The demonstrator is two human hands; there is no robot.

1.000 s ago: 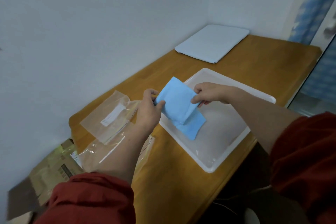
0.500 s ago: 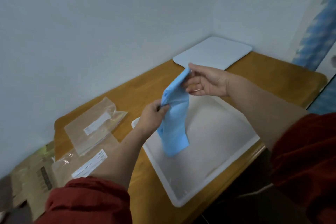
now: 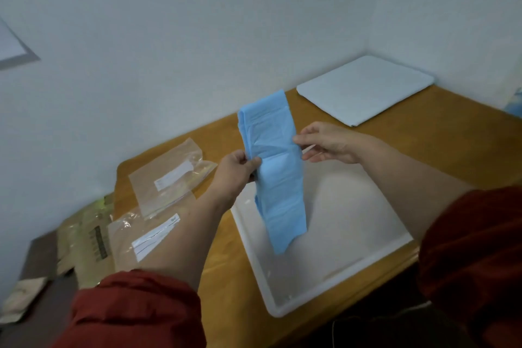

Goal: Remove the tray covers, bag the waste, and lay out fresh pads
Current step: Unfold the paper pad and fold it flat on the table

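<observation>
1. Blue pad [image 3: 275, 178], folded into a long strip, is held upright in the air over the near tray [image 3: 353, 234], with its lower end hanging just above the tray floor. It is probably kept there so that it can be opened straight into place.
2. Its left edge is pinched between the thumb and curled fingers [image 3: 248, 161] of the left hand [image 3: 234, 172], and its right edge is pinched by the fingertips of the right hand [image 3: 327, 144]. Opposite edges seem to be gripped so that the folds can be pulled apart.
3. The near tray is set bare at the front of the counter [image 3: 226, 277], so its cover is judged already removed.
4. The far tray [image 3: 364, 90] is covered by a pale sheet; whether that is a cover or a pad cannot be told.
5. Two clear bags [image 3: 169, 175] are laid left of the tray, within reach.
</observation>
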